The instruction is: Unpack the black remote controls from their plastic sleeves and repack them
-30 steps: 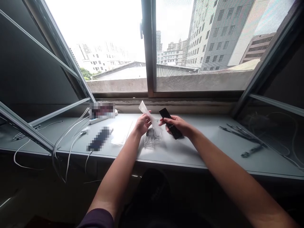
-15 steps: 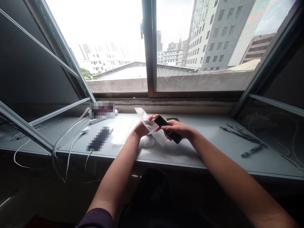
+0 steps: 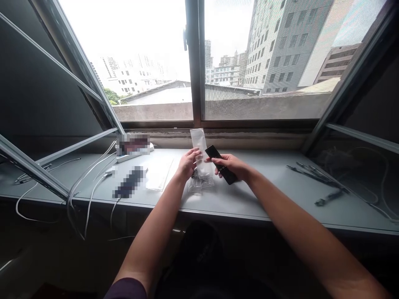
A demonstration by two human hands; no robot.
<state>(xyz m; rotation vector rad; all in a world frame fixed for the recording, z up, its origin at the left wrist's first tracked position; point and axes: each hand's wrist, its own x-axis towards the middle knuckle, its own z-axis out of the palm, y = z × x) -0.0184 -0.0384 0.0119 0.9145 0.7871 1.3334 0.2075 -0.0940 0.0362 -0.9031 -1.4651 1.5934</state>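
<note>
The left hand point(image 3: 187, 165) pinches a narrow clear plastic sleeve point(image 3: 198, 143) upright, its crumpled lower end just above the grey window sill point(image 3: 249, 195). The right hand point(image 3: 233, 165) closes around a black remote control point(image 3: 213, 153), fingers hiding its middle. Further left, a pixelated object point(image 3: 129, 182) stays unreadable.

A hand could pass along the desk point(image 3: 258, 195) between the right hand point(image 3: 233, 166) and the thin metal tools point(image 3: 318, 178) (a wide stretch). Leftward, a white sheet point(image 3: 158, 173), a blurred object point(image 3: 128, 182) and white cables point(image 3: 90, 195) stand in the way, and a tilted window frame point(image 3: 31, 166) cuts across the far left.
</note>
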